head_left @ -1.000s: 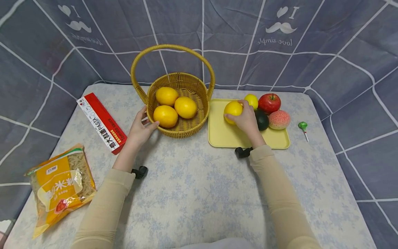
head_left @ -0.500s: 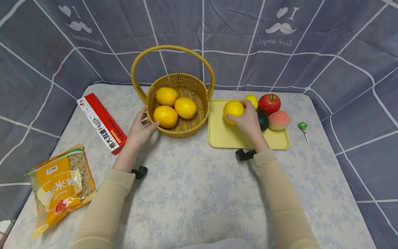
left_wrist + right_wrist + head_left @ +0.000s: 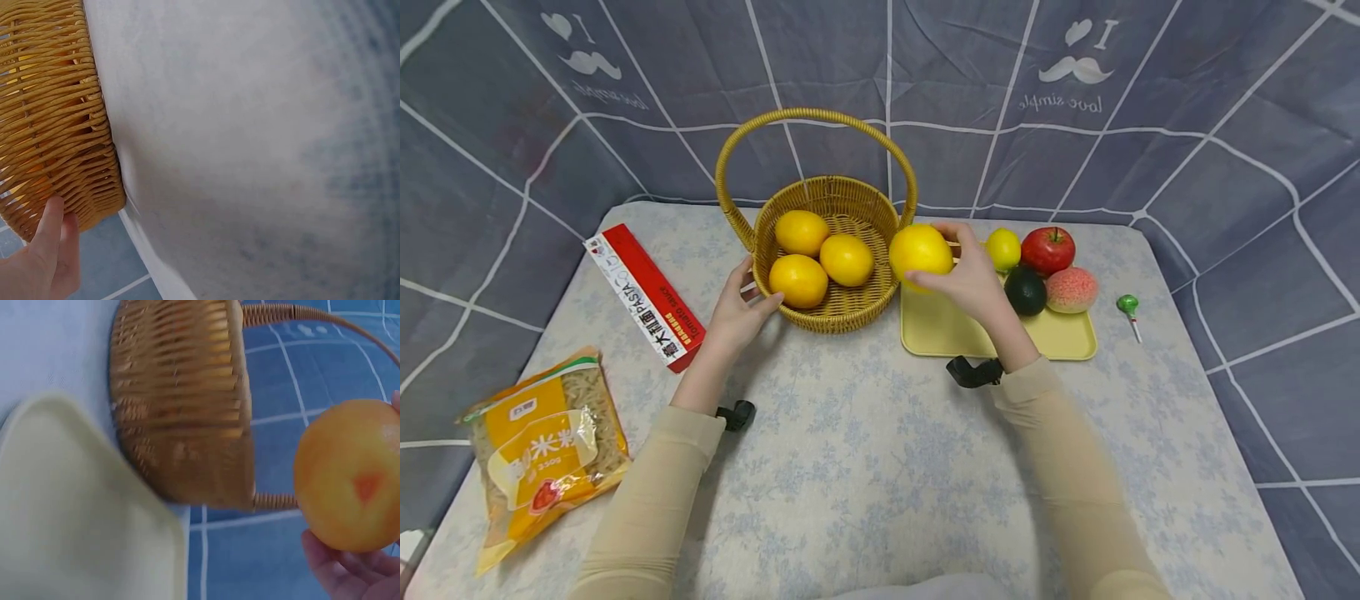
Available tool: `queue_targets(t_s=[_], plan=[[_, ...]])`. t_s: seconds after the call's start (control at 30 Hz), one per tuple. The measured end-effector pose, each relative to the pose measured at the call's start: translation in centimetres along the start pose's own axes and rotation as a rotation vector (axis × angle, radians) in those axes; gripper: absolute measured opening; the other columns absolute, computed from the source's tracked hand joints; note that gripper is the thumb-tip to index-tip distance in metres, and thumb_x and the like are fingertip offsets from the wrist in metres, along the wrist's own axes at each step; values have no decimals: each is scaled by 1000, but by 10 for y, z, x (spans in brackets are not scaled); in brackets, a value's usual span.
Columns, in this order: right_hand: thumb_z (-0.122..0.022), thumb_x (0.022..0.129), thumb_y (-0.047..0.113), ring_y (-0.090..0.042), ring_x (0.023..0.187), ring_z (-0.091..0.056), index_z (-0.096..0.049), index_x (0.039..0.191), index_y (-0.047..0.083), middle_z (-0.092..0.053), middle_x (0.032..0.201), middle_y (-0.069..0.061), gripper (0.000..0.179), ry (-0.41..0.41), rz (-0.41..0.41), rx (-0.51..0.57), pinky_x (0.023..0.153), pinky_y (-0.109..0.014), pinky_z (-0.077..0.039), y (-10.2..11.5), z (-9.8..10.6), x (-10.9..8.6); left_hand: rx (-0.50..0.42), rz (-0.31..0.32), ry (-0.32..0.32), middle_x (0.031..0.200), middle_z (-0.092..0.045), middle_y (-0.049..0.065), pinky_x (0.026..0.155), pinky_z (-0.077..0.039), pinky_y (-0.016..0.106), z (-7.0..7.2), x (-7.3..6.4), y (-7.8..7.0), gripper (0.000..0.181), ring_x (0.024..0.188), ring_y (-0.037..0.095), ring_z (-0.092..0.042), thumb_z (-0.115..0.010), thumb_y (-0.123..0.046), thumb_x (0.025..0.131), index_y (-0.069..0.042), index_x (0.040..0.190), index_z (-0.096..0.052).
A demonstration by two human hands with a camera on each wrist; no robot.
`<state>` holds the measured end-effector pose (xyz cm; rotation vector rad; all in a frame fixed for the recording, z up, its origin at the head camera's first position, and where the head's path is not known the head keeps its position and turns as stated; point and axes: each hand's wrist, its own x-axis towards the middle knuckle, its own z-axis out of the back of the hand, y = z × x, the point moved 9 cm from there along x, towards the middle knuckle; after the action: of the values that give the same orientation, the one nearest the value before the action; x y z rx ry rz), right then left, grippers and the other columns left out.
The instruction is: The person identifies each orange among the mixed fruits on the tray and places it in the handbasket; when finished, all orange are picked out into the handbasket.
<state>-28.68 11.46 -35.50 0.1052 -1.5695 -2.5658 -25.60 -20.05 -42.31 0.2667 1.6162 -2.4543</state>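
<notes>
My right hand (image 3: pixel 973 279) grips a smooth, round yellow-orange fruit (image 3: pixel 920 250), raised at the basket's right rim and overlapping the yellow tray (image 3: pixel 940 333) in the head view. In the right wrist view that fruit (image 3: pixel 350 478) shows a reddish spot, with fingertips round its side. A woven basket (image 3: pixel 850 312) with a tall arched handle stands at the back, holding three similar yellow fruits (image 3: pixel 847 259). At its left side my left hand (image 3: pixel 737 312) holds it, thumb on the rim and fingers against the outer wall. The left wrist view has those fingers (image 3: pixel 50 228) on the wicker.
On the tray's right part sit a lemon-yellow fruit (image 3: pixel 1003 249), a red apple (image 3: pixel 1048 250), a dark green avocado (image 3: pixel 1026 290) and a pink peach-like fruit (image 3: pixel 1072 290). Beyond lies a green lollipop (image 3: pixel 1128 307). Leftward are a pasta box (image 3: pixel 646 296) and a noodle bag (image 3: pixel 550 458).
My right hand has lifted the yellow-orange fruit off the tray area and carried it left to the basket's right rim. The left hand has stayed on the basket.
</notes>
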Motion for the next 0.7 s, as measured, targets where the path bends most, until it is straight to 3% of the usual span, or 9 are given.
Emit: queue_targets(t_s=[0.4,0.7], plan=[[-84,74,31,-25,121,-50,-44,141,16,-48,140,-4,79,116,65,-9,99,-43,-48,24,-54,20,-2,4,5,163,-17,14,116,-35,47,1,1,-1,86,145,33,-29,-61,-24,98,-22,160,-1],[-83,75,33,-23,122,-51,-44,141,16,-49,141,-2,79,237,72,-67,100,-41,-49,22,-90,28,2,-8,2,163,-18,15,115,-36,47,1,1,0,86,145,34,-30,-60,-23,98,-21,160,-1]])
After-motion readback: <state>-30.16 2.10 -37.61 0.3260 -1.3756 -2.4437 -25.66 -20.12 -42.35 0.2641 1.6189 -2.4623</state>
